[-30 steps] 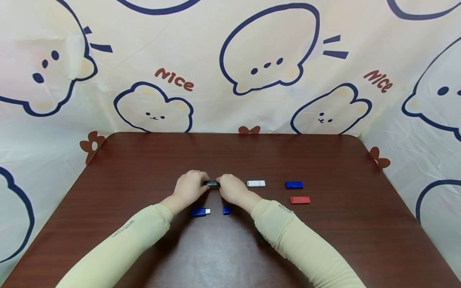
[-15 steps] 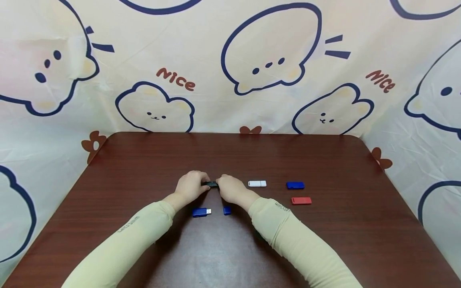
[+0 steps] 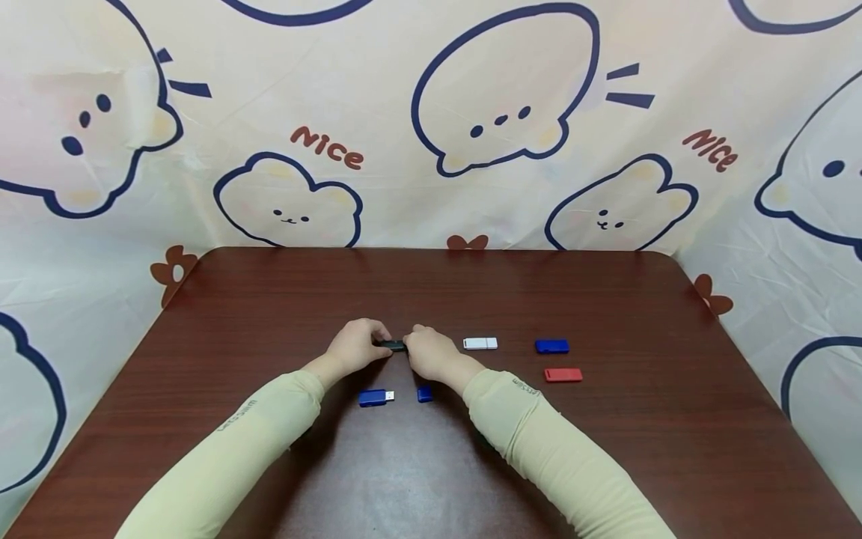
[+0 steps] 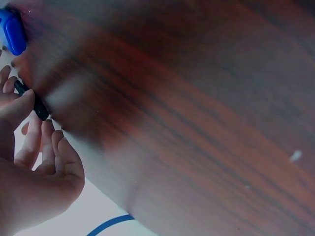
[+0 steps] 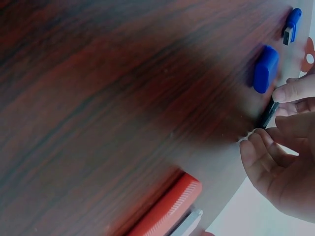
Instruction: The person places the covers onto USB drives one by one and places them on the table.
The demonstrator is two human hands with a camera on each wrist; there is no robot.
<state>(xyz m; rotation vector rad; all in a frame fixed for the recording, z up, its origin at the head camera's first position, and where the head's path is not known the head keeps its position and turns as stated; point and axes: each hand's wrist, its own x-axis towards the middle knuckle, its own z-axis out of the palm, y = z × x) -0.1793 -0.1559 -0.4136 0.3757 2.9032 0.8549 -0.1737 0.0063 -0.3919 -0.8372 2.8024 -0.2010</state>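
Observation:
A small black USB stick lies between both hands at the middle of the table, held low over the wood. My left hand pinches its left end between thumb and fingers; the left wrist view shows the thumb on the black stick. At the other end, the fingers of my right hand grip it and cover that end in the head view. Nearer to me lie a blue USB stick with its metal plug bare and, to its right, a separate blue cap.
To the right of my right hand lies a white USB stick. Farther right are another blue stick and a red one just in front of it. A patterned cloth hangs behind the brown table.
Both hands keep their hold on the black USB stick and stay nearly in place. Between them, the stick shows a darker, narrower face than a second ago. The other sticks have not moved.

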